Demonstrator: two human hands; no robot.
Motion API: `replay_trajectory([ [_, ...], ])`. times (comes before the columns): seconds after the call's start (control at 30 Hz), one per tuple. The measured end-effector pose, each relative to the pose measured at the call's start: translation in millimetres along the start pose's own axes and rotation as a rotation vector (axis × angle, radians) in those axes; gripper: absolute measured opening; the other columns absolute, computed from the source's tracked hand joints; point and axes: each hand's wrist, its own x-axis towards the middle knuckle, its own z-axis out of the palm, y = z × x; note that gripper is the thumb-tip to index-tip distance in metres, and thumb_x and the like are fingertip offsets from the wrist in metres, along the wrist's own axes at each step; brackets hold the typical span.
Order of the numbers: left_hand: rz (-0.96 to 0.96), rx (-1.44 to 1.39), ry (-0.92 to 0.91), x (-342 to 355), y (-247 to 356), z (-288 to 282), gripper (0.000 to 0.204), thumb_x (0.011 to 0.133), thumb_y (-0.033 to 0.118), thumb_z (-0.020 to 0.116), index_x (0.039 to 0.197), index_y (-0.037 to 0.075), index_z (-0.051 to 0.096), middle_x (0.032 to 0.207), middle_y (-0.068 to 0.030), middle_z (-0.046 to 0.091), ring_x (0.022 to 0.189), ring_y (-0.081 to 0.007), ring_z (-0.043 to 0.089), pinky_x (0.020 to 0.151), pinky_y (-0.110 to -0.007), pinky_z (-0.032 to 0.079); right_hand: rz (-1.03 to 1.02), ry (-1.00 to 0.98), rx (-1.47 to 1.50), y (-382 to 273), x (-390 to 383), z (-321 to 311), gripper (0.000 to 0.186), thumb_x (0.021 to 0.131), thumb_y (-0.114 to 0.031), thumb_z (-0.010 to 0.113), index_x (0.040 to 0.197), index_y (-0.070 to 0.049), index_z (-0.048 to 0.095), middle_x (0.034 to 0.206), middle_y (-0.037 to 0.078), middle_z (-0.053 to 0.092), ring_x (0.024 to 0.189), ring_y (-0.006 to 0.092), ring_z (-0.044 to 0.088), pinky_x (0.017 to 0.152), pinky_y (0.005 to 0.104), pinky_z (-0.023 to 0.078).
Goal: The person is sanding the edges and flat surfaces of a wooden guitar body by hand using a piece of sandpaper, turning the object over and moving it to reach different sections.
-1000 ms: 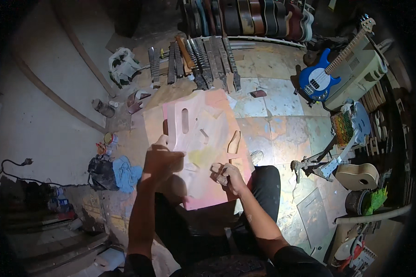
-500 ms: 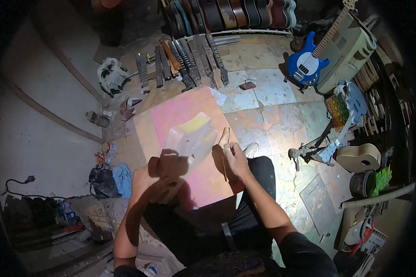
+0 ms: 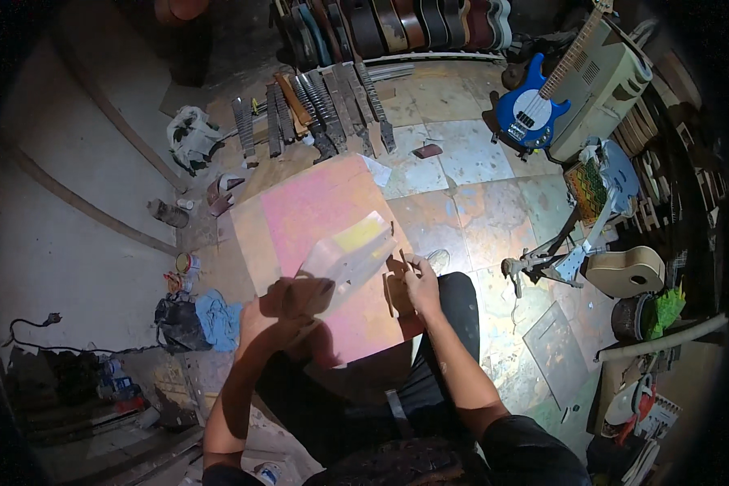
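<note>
The left hand (image 3: 279, 322) is closed on the near left end of the body (image 3: 350, 253), a pale guitar shape with a yellow patch; shadow covers its fingertips. From that grip the body slants away, tipped up on edge, its far end reaching toward the right hand (image 3: 419, 283) but apart from it. The right hand is closed too, pinching a slim wood piece (image 3: 402, 255) between thumb and fingers.

Under both hands lies the board (image 3: 316, 198), pink with tan margins. The right hand is at its right edge, the left hand near its near left corner. Ahead of the body, a broad stretch of pink runs to the far edge; a narrower one separates the body from the near edge. Just left of the right hand, a small wood block (image 3: 391, 298) stands mostly in shadow, crowding the gap to the body.

Outward from the right hand, the knee (image 3: 459, 304) is just beside it and a shoe (image 3: 439, 258) slightly beyond; tiles (image 3: 494, 211) spread right to the stand (image 3: 535, 271). A blue cloth (image 3: 219, 317) sits left of the left hand. Well ahead of both hands lie the necks (image 3: 352, 101) in a row.
</note>
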Motion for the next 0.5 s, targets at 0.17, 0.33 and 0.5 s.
replay_trajectory([
  [0.17,0.427,0.173,0.247,20.1,-42.9,38.7,0.059,0.074,0.044,0.082,0.118,0.009,0.064,0.097,-0.0163,0.072,0.092,-0.0327,0.071,0.080,-0.044,0.055,-0.074,-0.067,-0.043,-9.0,11.3,3.8,0.034,0.094,-0.007,0.060,0.126,0.001,0.062,0.122,0.016,0.067,0.115,0.0230,0.063,0.102,0.0337,0.047],
  [0.33,0.196,-0.005,0.165,36.9,10.2,28.3,0.061,0.074,0.041,0.082,0.116,0.001,0.062,0.085,-0.0165,0.072,0.083,-0.0308,0.073,0.074,-0.043,0.056,-0.015,0.121,0.109,-6.4,23.9,19.3,0.032,0.103,-0.023,0.062,0.125,0.000,0.064,0.109,0.007,0.069,0.097,0.0136,0.063,0.084,0.0282,0.050],
  [0.5,0.302,-0.345,0.142,58.5,25.4,37.2,0.062,0.073,0.022,0.083,0.125,0.001,0.059,0.090,-0.0205,0.074,0.079,-0.0295,0.074,0.073,-0.038,0.058,0.125,-0.092,0.265,3.5,34.4,12.8,0.027,0.101,-0.027,0.063,0.112,-0.002,0.067,0.095,0.004,0.068,0.087,0.0105,0.062,0.074,0.0269,0.048],
])
